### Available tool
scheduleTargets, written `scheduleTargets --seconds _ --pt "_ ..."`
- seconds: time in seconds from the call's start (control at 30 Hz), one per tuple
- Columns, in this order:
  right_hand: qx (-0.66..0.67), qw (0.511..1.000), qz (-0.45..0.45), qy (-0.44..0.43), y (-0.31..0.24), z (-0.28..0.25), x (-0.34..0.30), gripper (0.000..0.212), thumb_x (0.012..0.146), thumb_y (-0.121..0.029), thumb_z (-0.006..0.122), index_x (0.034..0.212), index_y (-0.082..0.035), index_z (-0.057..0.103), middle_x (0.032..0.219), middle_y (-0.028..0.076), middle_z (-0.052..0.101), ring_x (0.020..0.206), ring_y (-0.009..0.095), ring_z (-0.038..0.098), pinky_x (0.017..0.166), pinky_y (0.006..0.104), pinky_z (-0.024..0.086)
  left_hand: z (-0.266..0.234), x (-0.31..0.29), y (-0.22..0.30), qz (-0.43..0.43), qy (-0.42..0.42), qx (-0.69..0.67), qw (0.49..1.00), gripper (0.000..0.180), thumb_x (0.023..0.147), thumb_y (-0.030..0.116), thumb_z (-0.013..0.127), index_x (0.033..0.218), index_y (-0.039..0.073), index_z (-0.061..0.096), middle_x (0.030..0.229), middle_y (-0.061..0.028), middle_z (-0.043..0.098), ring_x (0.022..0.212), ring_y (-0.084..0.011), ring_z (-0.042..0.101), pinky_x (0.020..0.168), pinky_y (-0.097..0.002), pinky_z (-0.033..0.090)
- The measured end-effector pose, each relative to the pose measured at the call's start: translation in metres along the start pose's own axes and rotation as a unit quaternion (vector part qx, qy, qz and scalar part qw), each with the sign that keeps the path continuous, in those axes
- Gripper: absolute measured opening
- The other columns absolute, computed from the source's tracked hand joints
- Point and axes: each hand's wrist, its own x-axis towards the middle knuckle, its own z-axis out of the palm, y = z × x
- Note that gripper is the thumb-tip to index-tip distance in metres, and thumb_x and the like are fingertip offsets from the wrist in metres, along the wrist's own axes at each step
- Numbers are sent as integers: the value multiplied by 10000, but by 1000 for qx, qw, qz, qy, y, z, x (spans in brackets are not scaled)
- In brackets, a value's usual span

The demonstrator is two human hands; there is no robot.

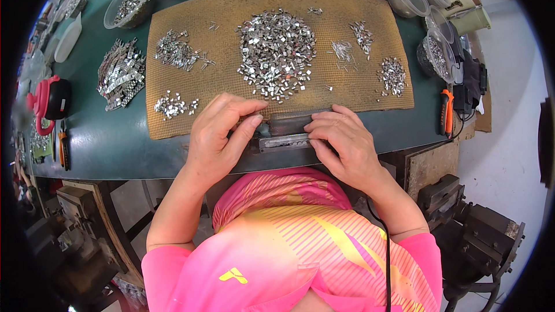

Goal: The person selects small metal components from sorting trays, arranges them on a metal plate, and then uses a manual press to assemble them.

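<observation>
A narrow dark metal jig (284, 143) with a slotted bar lies at the table's near edge, in front of my body. My right hand (344, 141) grips its right end, the fingers bent over the top and the thumb along the near side. At the jig's left end, my left hand (222, 130) is closed with thumb and index finger brought near each other. Anything between those fingertips is too small to make out. Just beyond the hands, a large heap of small silvery metal pieces (277, 52) is spread on a brown textured mat (219, 14).
Smaller piles of metal parts (173, 49) lie around the mat. A stack of metal strips (121, 75) sits left of it. Plastic tubs (130, 8) line the far edge. Orange-handled pliers (446, 112) lie right; a pink-and-black cup (51, 98) stands left.
</observation>
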Motion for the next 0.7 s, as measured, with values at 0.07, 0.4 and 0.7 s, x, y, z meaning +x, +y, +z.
scheduleTargets --seconds 0.07,0.4,0.7 --pt "-31 999 -13 -1 -2 0 1 180 848 -71 733 1013 -69 662 1081 55 720 1108 260 678 1067 504 452 1 -2 0 17 8 21 1000 204 885 17 728 1089 31 729 933 -107 695 803 -276 641 727 -355 499" --pt "-134 990 -43 -7 -14 -4 1 205 804 -82 740 993 -52 667 1075 83 717 1051 251 693 1038 498 473 26 -11 3 167 1 69 983 295 771 -5 790 1055 22 713 919 -88 651 828 -278 645 696 -382 535" --pt "-153 986 -49 -37 -17 -13 4 234 830 -108 740 1048 -56 676 1136 106 730 1054 265 702 1022 477 495 35 -15 7 168 -1 64 984 342 753 -17 797 1084 36 732 946 -99 649 878 -296 644 734 -394 536"
